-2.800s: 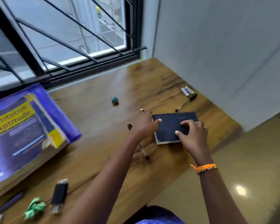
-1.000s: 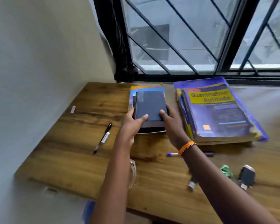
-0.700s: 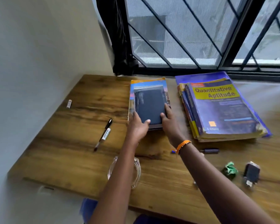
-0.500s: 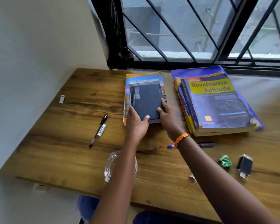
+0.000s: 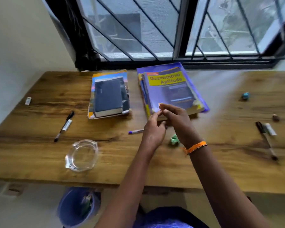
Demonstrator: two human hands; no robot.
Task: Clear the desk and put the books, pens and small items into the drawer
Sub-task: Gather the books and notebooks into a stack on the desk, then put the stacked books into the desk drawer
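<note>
A: Where is the dark book (image 5: 108,96), and how is it oriented?
B: It lies flat on a stack at desk (image 5: 39,150) rear-left, long axis toward the window.
A: And the fingers?
B: Left hand (image 5: 153,130) and right hand (image 5: 176,124) are loosely curled and empty, fingertips nearly meeting above the desk.

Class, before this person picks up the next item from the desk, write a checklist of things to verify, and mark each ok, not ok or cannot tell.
1. Dark book lies flat on the left stack: ok.
2. Left hand empty: ok.
3. Right hand empty: cannot tell, fingers curled and blurred.
4. Purple pen within easy reach beside the left hand: ok.
5. Drawer in view and open: cannot tell, none visible.
6. Desk cleared of small items: not ok, black marker and glass ashtray remain.
</note>
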